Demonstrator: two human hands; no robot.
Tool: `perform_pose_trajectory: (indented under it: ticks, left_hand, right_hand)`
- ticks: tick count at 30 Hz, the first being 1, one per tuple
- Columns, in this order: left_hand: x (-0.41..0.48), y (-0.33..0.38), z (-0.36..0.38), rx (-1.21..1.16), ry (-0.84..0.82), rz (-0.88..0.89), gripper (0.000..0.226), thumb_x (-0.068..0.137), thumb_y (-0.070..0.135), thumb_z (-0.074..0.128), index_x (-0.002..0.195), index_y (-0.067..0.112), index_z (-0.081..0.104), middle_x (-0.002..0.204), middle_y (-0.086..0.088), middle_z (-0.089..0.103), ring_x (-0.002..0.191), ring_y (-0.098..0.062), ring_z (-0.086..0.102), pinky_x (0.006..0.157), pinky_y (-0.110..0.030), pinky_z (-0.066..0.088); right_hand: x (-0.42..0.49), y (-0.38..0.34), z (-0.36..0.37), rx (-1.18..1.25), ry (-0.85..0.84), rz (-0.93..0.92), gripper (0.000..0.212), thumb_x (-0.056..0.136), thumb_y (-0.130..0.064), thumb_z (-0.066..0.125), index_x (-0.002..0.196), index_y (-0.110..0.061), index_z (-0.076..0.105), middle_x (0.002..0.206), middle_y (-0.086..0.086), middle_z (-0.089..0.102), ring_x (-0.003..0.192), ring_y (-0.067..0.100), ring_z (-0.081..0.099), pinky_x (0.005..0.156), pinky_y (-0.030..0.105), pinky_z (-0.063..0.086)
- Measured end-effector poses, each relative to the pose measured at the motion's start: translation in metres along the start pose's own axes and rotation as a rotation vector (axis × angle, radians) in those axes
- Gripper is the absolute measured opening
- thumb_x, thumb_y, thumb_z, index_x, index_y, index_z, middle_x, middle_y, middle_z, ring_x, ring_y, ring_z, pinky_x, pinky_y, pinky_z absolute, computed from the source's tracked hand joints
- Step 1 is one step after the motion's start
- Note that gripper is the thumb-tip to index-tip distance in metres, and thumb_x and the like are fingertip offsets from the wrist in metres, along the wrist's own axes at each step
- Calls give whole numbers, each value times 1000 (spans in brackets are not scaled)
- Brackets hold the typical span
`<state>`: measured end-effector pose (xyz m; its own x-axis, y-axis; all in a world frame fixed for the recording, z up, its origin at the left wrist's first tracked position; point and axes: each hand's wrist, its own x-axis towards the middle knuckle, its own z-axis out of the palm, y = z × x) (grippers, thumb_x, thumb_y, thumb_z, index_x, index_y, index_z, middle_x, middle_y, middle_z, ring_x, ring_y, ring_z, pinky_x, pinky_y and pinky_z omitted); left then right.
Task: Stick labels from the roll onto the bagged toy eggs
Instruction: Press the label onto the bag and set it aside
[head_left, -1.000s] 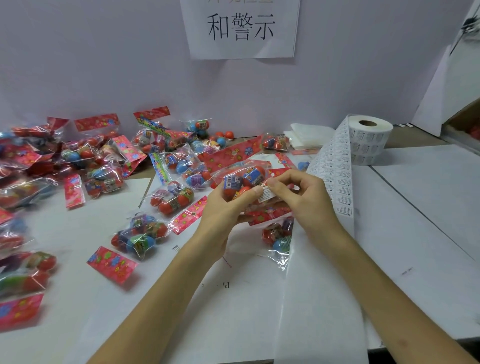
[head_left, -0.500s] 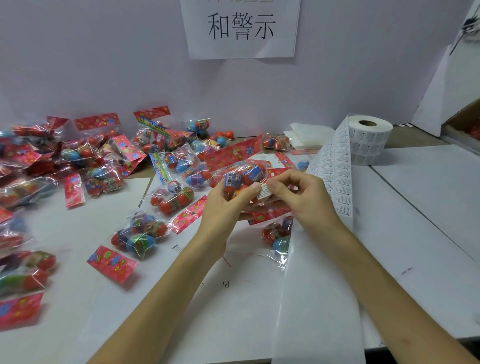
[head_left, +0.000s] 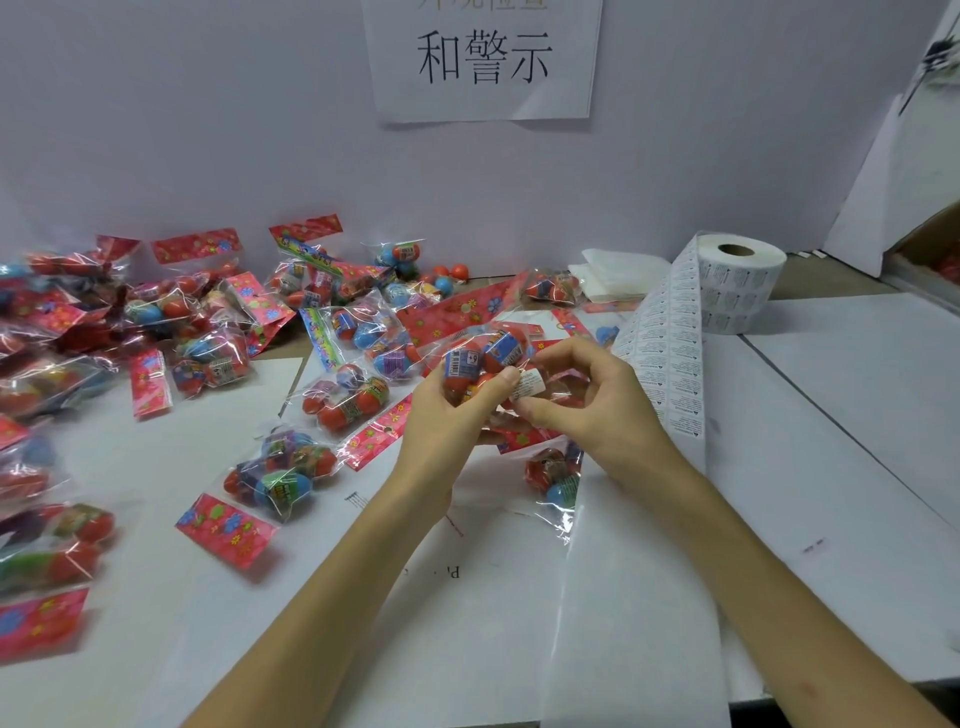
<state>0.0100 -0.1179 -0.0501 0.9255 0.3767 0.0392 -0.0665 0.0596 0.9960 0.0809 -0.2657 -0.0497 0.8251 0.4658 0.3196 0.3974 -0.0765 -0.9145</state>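
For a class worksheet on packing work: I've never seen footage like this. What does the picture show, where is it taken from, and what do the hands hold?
No machine here: a person works with two bare hands. The camera sits on the person's head, looking forward and down, so both forearms reach in from below. The left hand grips a clear bag of toy eggs; the right hand pinches a white label against it. On the white table lie many more bagged eggs, mostly left, and a label roll stands at the right, its strip trailing toward the person.
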Motion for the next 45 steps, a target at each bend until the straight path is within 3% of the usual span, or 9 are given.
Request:
perform_pose_trajectory:
  ticks: [4,8,16,20,26,29,33,39,45]
  left_hand:
    - [0,1,0,5,8,6,36,93,30,74,126,16,67,102,-6,79,84,-24,78,81,-39,65]
    - [0,3,-1,-44,-25,-44,35,94,30,74,125,15,68,98,-4,79,83,-26,79,75,-34,64]
    - [0,5,-2,-67,-100,-79,49,83,40,78,123,15,67,101,-6,80,87,-27,78,71,-28,62]
    - [1,4,-5,-68,-155,-56,37,79,26,84,112,20,68,97,-5,80,86,-25,79,69,-24,60]
    - [3,2,-5,-63,-124,-106,38,85,12,81,120,14,64,103,-7,79,93,-27,78,80,-33,64]
    - [3,1,-3,-47,-120,-101,42,87,11,79,126,12,63,106,-9,78,94,-27,78,88,-39,63]
    - [4,2,-4,-62,-148,-105,42,89,9,77,128,11,62,103,-9,79,91,-27,78,80,-32,64]
    - [5,1,-5,-63,-151,-130,45,89,6,76,131,6,60,106,-12,77,96,-31,77,94,-43,61]
    - [3,-2,-4,-71,-139,-115,43,91,26,76,129,10,65,114,-14,77,105,-34,74,96,-47,59]
  right_hand:
    - [0,0,1,18,34,10,20,84,-26,81,100,-27,69,91,-12,71,94,9,70,80,28,61]
    - [1,-1,0,76,61,26,10,89,-26,75,97,-21,73,92,1,74,89,21,75,80,42,64]
    - [2,0,-3,131,69,45,9,95,-10,68,101,-6,74,90,11,75,85,26,75,74,36,64]
    - [2,-2,-4,122,78,57,8,96,-8,67,100,-6,73,91,8,74,85,24,75,73,33,64]
    - [2,-3,-4,167,92,123,8,96,-9,66,97,-7,74,93,11,74,94,33,73,84,48,62]
    - [1,-2,-3,128,104,105,10,93,-20,72,97,-12,74,92,4,74,92,23,73,81,39,64]
    - [1,-3,-3,88,113,77,10,88,-23,76,92,-14,73,80,-9,73,81,12,74,67,24,61]
    - [1,-2,-3,93,104,72,8,92,-20,73,88,-13,73,75,-10,73,75,12,75,65,23,59]
    - [1,-2,-2,16,111,10,9,91,-20,75,90,-11,74,78,-5,74,78,14,74,72,26,62]
